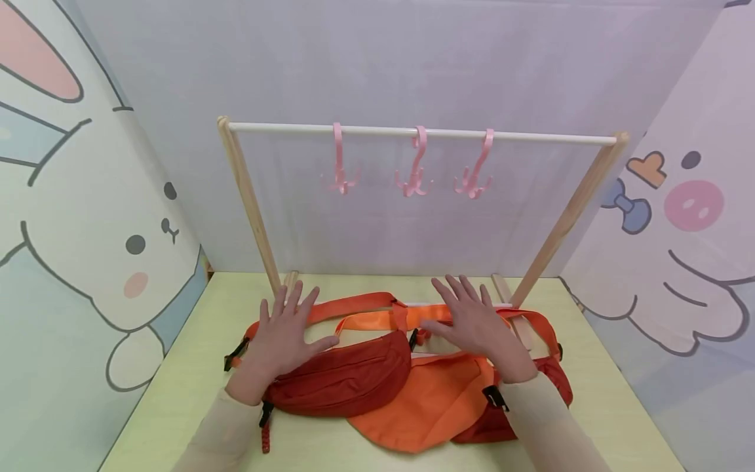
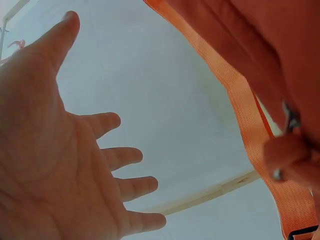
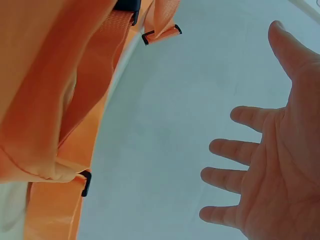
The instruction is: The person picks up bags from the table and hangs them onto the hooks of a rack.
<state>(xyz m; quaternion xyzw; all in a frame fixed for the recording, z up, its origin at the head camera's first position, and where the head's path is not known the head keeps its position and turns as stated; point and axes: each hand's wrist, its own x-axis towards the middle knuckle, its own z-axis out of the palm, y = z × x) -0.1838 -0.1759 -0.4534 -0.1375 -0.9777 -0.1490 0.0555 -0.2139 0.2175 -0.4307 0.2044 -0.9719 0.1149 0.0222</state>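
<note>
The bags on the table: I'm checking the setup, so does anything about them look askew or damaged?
No damage shows in these views. They only look untidy: the orange bag lies partly under the red bag on the left, and straps cross loosely behind them.

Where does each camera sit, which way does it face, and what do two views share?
Head: on the head, facing forward and down at the rack and the red and orange bags; left hand, right hand and sleeves show.
Left wrist: on that wrist, looking past the left palm toward an orange strap.
Right wrist: on that wrist, looking past the right palm toward orange fabric.
Shared: the left hand appears in both head and left wrist views.
</note>
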